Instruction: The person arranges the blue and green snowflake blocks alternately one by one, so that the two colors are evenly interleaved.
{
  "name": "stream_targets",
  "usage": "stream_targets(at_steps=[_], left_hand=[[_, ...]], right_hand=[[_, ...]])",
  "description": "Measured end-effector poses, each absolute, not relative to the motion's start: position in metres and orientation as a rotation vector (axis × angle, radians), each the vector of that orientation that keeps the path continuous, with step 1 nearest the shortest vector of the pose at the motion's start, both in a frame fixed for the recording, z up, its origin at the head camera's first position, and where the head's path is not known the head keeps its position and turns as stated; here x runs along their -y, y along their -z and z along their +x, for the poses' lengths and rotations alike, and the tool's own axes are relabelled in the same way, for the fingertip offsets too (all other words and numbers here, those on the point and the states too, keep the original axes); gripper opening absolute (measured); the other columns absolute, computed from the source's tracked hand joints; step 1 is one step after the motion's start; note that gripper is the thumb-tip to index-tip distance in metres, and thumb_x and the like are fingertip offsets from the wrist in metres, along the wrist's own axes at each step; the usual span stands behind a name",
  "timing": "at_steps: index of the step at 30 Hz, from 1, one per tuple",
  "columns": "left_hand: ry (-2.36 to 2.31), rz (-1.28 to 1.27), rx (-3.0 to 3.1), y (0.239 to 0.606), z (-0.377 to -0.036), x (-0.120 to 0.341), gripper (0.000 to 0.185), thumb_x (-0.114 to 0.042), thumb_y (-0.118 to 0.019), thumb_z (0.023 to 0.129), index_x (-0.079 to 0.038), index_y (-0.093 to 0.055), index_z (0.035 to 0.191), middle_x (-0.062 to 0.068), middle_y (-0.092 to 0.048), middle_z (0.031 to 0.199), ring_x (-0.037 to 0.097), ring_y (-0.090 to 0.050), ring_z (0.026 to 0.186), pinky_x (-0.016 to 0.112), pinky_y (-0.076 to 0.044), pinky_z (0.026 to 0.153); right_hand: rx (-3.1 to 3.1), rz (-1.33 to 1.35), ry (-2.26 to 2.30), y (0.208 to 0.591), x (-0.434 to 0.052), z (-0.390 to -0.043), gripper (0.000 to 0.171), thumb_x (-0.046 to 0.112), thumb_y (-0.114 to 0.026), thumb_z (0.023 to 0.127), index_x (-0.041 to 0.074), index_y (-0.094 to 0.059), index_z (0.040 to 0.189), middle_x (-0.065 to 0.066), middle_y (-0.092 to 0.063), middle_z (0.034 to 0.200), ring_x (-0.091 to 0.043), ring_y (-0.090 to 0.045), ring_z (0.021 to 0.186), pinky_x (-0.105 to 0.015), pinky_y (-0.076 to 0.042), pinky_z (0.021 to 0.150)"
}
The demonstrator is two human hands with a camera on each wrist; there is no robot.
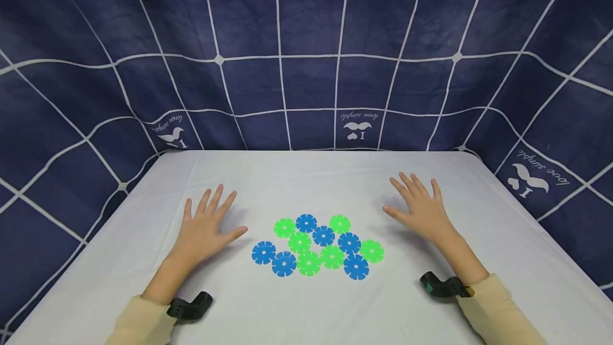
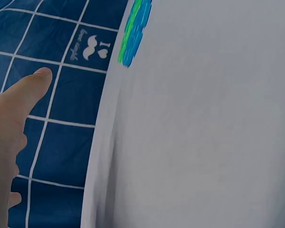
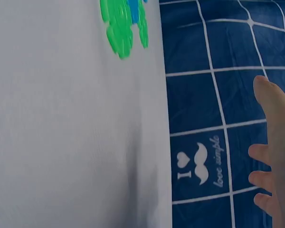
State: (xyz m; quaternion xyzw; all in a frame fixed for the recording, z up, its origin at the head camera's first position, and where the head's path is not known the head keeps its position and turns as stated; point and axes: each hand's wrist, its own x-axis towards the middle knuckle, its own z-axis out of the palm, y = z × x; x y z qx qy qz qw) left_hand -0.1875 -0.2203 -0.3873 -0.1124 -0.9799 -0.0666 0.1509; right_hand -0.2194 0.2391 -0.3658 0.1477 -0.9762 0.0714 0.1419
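Several flat, notched plastic discs lie loosely grouped mid-table in the head view, some blue (image 1: 284,264) and some green (image 1: 308,263), each with a small hole at its centre. To the left of them is my left hand (image 1: 203,230), fingers spread and thumb pointing toward the discs, holding nothing. My right hand (image 1: 423,212) is on the other side, its fingers likewise spread and nothing in it. In the left wrist view the left thumb (image 2: 38,85) shows at the edge; the right hand (image 3: 280,142) appears at the edge of the right wrist view.
A white cloth covers the table (image 1: 306,307). Behind it and along both sides hangs a dark blue curtain (image 1: 306,84) with white grid lines and printed moustache motifs. A black wrist camera (image 1: 190,306) sits on the left wrist, another camera (image 1: 442,286) on the right.
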Motion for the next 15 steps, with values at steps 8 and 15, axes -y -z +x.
stream_targets(at_steps=[8, 15], left_hand=[[0.175, -0.396, 2.792, 0.388, -0.18, 0.202, 0.081, -0.064, -0.055, 0.074, -0.022, -0.034, 0.14, 0.011, -0.027, 0.148, 0.035, -0.026, 0.134, 0.061, -0.013, 0.103], [0.191, -0.441, 2.803, 0.392, -0.175, 0.191, 0.078, -0.067, -0.052, 0.075, -0.022, -0.04, 0.136, 0.007, -0.037, 0.143, 0.03, -0.04, 0.126, 0.055, -0.027, 0.097]], right_hand=[[2.782, 0.554, -0.186, 0.366, -0.211, -0.213, 0.073, 0.058, -0.052, 0.08, 0.018, -0.036, 0.139, -0.012, -0.031, 0.147, -0.035, -0.023, 0.136, -0.06, -0.001, 0.106], [2.691, 0.698, -0.185, 0.368, -0.184, -0.209, 0.072, 0.057, -0.054, 0.078, 0.02, -0.039, 0.138, -0.008, -0.037, 0.144, -0.032, -0.03, 0.134, -0.059, -0.005, 0.106]])
